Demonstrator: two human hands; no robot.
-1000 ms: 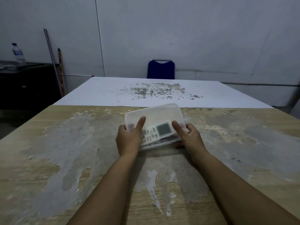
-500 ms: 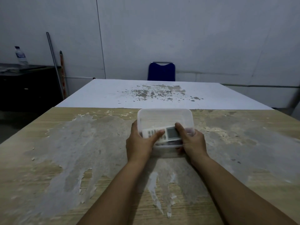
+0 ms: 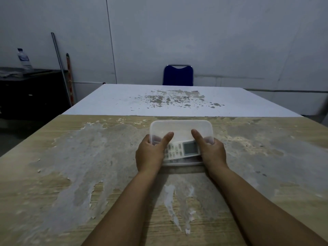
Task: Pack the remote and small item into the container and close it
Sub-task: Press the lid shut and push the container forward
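A clear plastic container [image 3: 181, 132] sits on the worn wooden table [image 3: 71, 166], close to the table's far edge, where a white table [image 3: 124, 102] butts against it. The person's left hand [image 3: 150, 153] holds the container's left end and the right hand [image 3: 212, 153] holds its right end; each grip is closed on the container, with the thumbs laid over the top and the other fingers wrapped around the sides, out of sight. Through the translucent top, a white remote [image 3: 182, 150] lies lengthwise along the near side of the container, its grey screen toward the right hand and its buttons toward the left. Whether the lid is fully seated cannot be told, and the small item cannot be made out.

The table surface is open to the left and right of the hands, marked only by peeling grey and white patches, and the near part between the forearms is bare too. Beyond the white table, a blue chair [image 3: 178, 75] stands against the wall. At far left, a water bottle [image 3: 24, 59] stands on a dark cabinet [image 3: 33, 89], with poles leaning beside it.
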